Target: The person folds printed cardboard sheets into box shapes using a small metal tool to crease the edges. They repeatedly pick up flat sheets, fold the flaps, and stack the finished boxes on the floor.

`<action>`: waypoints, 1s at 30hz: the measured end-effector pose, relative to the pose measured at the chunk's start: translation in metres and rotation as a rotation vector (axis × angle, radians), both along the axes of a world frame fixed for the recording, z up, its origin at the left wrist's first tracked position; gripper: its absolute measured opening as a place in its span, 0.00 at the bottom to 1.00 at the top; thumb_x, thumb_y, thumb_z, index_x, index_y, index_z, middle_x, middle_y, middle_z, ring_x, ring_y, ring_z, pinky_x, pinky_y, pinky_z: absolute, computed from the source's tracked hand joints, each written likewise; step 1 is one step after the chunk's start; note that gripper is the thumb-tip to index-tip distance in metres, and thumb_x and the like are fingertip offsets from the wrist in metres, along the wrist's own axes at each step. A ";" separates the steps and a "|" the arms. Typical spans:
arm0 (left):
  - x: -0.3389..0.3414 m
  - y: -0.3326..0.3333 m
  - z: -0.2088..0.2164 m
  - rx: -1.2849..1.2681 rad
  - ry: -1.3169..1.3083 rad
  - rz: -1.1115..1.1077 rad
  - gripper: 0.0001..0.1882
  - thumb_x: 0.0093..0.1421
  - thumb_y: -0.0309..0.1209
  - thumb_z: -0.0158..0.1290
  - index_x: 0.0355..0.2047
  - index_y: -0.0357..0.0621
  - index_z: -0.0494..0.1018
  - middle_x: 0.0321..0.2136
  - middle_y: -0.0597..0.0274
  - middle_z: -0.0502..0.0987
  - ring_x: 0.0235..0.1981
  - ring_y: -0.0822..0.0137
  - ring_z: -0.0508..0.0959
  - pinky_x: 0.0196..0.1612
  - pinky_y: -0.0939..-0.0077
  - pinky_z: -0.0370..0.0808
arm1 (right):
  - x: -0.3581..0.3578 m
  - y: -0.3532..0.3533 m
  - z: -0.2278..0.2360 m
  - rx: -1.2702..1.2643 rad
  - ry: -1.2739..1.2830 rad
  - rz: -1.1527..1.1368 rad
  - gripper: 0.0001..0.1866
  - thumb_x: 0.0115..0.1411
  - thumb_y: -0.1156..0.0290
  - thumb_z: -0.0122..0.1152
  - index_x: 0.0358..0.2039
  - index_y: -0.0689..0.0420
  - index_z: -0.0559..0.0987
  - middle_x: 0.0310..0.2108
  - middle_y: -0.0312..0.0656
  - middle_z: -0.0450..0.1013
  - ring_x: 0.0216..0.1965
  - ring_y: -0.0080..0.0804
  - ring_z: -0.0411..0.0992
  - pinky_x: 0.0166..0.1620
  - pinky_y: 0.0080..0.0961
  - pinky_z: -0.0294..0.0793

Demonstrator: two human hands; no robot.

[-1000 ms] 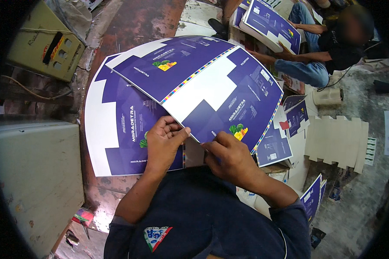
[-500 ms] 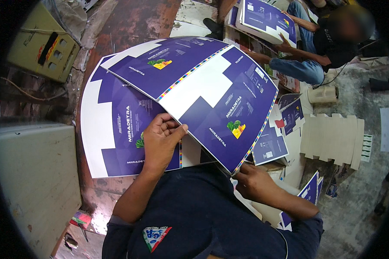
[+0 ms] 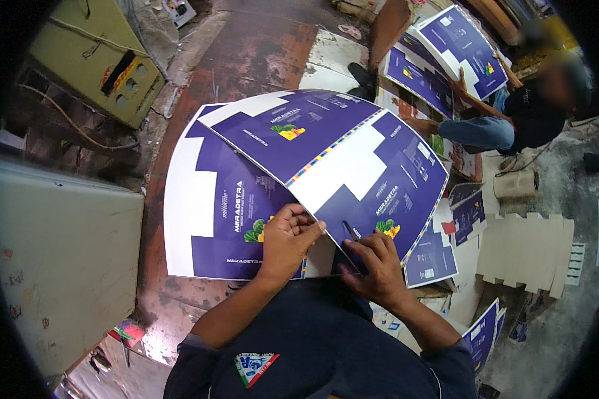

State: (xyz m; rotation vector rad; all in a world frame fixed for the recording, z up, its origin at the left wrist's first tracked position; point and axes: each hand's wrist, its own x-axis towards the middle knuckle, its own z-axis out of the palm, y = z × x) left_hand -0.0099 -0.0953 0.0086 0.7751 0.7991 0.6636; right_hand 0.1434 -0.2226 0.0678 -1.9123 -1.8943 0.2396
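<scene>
"why is the left hand (image 3: pixel 289 243) pinching the purple sheet (image 3: pixel 412 199)?"
"probably to steady its near edge; it lies askew over another sheet (image 3: pixel 190 199), before the person."
"and the right hand (image 3: pixel 379 266)?"
"gripping a slim dark tool (image 3: pixel 351 231) above that sheet, perhaps handy to the edge."

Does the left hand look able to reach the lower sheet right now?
Probably yes: the left hand appears over the lower sheet, whose left side lies uncovered, but it pinches the upper sheet.
</scene>
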 end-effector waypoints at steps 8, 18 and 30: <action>-0.008 0.041 -0.007 0.000 -0.010 0.159 0.16 0.64 0.30 0.55 0.48 0.36 0.67 0.36 0.60 0.78 0.34 0.72 0.79 0.34 0.78 0.77 | 0.003 -0.009 -0.009 0.047 0.056 0.027 0.21 0.40 0.79 0.71 0.39 0.56 0.80 0.31 0.43 0.74 0.33 0.42 0.75 0.39 0.35 0.78; -0.024 0.076 -0.002 0.093 0.163 0.137 0.17 0.58 0.23 0.60 0.46 0.37 0.68 0.33 0.58 0.79 0.31 0.73 0.79 0.29 0.82 0.76 | 0.025 -0.013 -0.008 -0.124 0.196 0.184 0.22 0.46 0.78 0.69 0.45 0.57 0.79 0.34 0.44 0.74 0.33 0.39 0.74 0.35 0.33 0.75; -0.028 0.073 0.005 0.092 0.164 0.086 0.22 0.57 0.25 0.63 0.49 0.36 0.67 0.32 0.59 0.79 0.32 0.74 0.80 0.29 0.85 0.74 | 0.003 0.100 0.021 -0.091 0.401 0.142 0.18 0.57 0.81 0.61 0.48 0.57 0.79 0.28 0.45 0.74 0.28 0.38 0.74 0.31 0.30 0.72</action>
